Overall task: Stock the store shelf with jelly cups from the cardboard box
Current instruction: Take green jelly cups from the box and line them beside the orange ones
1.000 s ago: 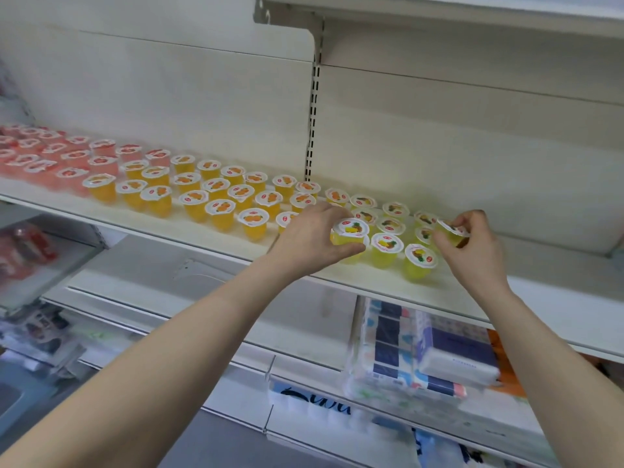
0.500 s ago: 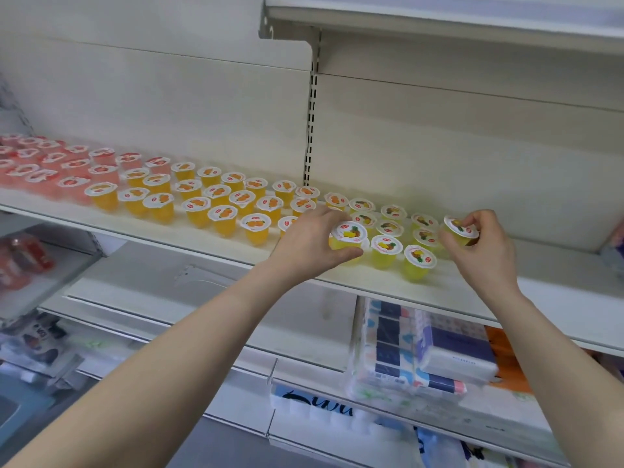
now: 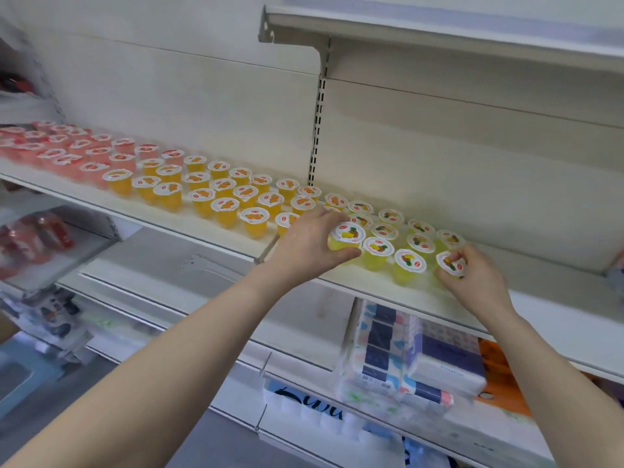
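Observation:
Rows of jelly cups stand on the white shelf [image 3: 378, 292]: red ones [image 3: 67, 157] at the left, orange ones [image 3: 223, 197] in the middle, several yellow pineapple cups [image 3: 410, 261] at the right. My left hand [image 3: 304, 244] grips a yellow cup [image 3: 347, 235] at the front left of the yellow group. My right hand [image 3: 472, 278] pinches another yellow cup [image 3: 450, 263] at the front right end of the group, low over the shelf. The cardboard box is out of view.
An upper shelf [image 3: 439, 32] overhangs at the top right. A slotted upright [image 3: 317, 130] runs down the back wall. Below the shelf lie wrapped tissue packs [image 3: 405, 359] and an orange package [image 3: 499, 376]. Red packaged goods [image 3: 33, 238] sit at the lower left.
My right hand has brought its yellow cup forward and down to the front row, right of the other yellow cups. My left hand stays on its cup.

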`<state>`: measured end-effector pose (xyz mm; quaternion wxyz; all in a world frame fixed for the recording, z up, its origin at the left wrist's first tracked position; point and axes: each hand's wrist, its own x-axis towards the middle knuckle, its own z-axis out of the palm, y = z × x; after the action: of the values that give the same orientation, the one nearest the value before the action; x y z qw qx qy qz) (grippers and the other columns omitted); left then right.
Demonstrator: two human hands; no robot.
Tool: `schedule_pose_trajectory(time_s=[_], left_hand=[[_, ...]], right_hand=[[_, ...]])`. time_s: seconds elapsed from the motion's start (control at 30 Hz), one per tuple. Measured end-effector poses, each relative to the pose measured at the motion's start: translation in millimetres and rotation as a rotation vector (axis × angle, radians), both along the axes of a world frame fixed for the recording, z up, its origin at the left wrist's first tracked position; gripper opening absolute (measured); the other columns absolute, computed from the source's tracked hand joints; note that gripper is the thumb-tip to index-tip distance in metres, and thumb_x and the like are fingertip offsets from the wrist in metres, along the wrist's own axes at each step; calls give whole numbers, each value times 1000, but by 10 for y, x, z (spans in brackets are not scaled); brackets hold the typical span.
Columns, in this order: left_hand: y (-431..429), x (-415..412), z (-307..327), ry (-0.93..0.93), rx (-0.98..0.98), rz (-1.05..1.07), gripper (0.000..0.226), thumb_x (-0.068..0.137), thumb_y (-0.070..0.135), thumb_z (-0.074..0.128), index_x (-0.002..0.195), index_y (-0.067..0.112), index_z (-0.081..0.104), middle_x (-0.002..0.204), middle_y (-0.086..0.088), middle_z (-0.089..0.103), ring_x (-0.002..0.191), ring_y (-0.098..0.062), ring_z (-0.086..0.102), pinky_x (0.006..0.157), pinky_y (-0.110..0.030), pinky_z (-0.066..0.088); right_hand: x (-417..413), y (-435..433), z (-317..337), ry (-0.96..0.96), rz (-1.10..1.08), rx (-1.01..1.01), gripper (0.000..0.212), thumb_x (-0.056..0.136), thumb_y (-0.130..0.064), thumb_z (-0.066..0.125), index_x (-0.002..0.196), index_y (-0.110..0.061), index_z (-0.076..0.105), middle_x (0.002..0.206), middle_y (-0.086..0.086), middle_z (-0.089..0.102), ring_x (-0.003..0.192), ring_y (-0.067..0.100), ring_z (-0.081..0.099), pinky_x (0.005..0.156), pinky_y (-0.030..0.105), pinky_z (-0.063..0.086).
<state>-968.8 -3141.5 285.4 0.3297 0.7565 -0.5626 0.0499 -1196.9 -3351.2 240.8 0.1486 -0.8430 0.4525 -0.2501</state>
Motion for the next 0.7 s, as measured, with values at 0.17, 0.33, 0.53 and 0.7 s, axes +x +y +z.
schedule_pose_trajectory(time_s=[0.17,0.33,0.53,0.7], left_hand=[[-21,-179,-62,72,-35,52,63,77,46,76,128,18,52,125,5,59,113,-11,54,85,-21,40],[-46,-313,-121,86,-70,46,45,76,42,78,107,20,54,105,9,60,96,-11,56,77,-27,45],[-167,-409,-90,110,-78,37,40,76,44,76,102,27,51,98,17,55,81,-8,53,68,-29,46],[-329,-515,30,172,-65,18,38,78,40,76,104,23,55,98,9,62,77,-13,61,72,-37,51]], right_hand=[[31,-166,-53,15,44,-2,25,82,-28,73,98,-20,57,109,13,58,98,34,55,74,31,35],[12,-229,-73,17,85,-3,27,85,-33,72,101,-20,55,112,16,54,99,36,54,76,31,34],[-55,-157,104,154,139,-159,45,74,-33,77,114,-19,61,120,14,54,109,38,50,93,39,40],[72,130,423,-52,475,-158,50,76,-32,80,119,-25,56,115,-8,52,101,10,54,85,30,43]])
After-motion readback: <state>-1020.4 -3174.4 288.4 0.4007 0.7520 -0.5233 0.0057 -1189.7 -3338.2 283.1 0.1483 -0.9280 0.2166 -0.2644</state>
